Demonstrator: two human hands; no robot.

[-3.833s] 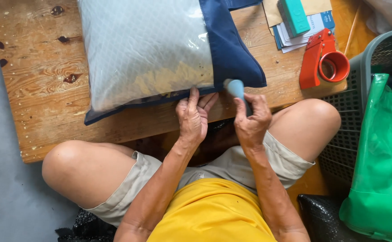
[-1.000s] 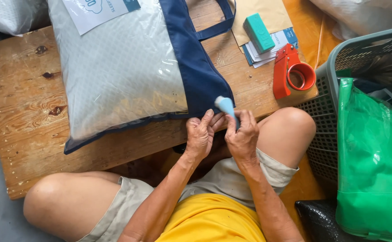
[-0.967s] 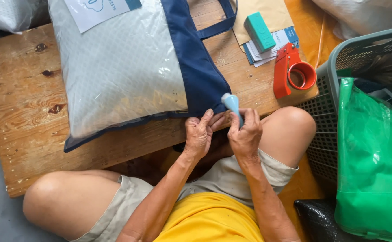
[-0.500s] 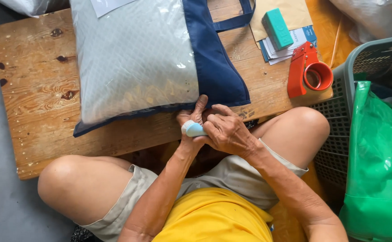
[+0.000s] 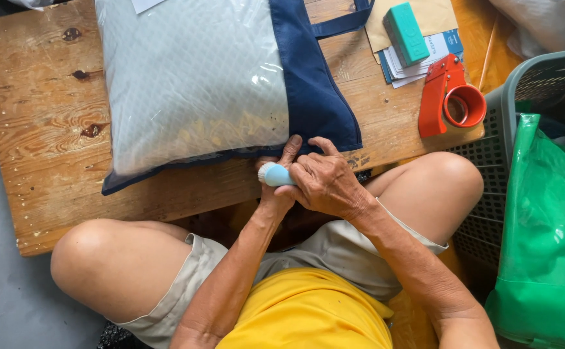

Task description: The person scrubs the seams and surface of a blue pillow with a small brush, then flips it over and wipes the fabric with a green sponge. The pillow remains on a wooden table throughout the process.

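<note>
A pillow in a clear plastic bag with navy blue trim (image 5: pixel 198 77) lies on a low wooden table (image 5: pixel 43 123). My right hand (image 5: pixel 324 184) grips a small light blue tool (image 5: pixel 274 174) that points left along the bag's near edge. My left hand (image 5: pixel 279 174) lies mostly under the right one, its fingers pressed on the navy trim at the bag's near right corner. Both hands meet at the table's front edge, above my knees.
A red tape dispenser (image 5: pixel 450 97) sits at the table's right end, behind it a teal block (image 5: pixel 405 24) on cards and a brown envelope. A grey basket (image 5: pixel 528 90) and a green plastic bag (image 5: pixel 544 232) stand to the right.
My right hand swung the blue tool from upright at the bag's corner to lying sideways, pointing left, and crossed over my left hand. The bag sits slightly nearer and more to the right.
</note>
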